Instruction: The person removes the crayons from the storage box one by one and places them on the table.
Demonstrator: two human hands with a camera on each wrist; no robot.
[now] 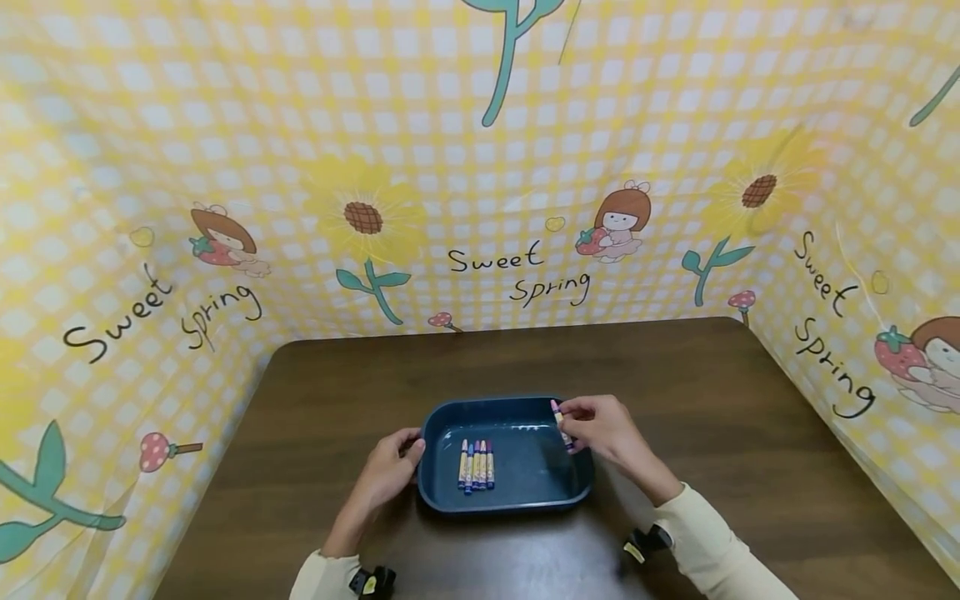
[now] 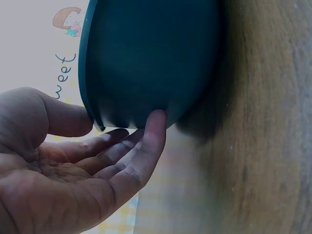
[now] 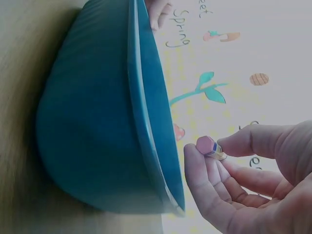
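A dark blue-green rectangular tray (image 1: 528,479) stands on the wooden table. Several crayons (image 1: 476,467) with printed wrappers lie side by side on its floor, left of the middle. At the tray's left end, my left hand (image 1: 392,468) holds the wall, its thumb at the rim and its fingers against the outside, as the left wrist view shows. My right hand (image 1: 603,429) pinches a pink crayon (image 1: 557,411) between thumb and fingers over the tray's right end. In the right wrist view, the held crayon (image 3: 206,145) shows one flat pink end beside the rim.
Brown table top (image 1: 360,367) surrounds the tray. A yellow checked cloth (image 1: 480,208) printed with flowers and figures hangs along the back and both sides. Black bands with small devices (image 1: 648,543) sit near both wrists.
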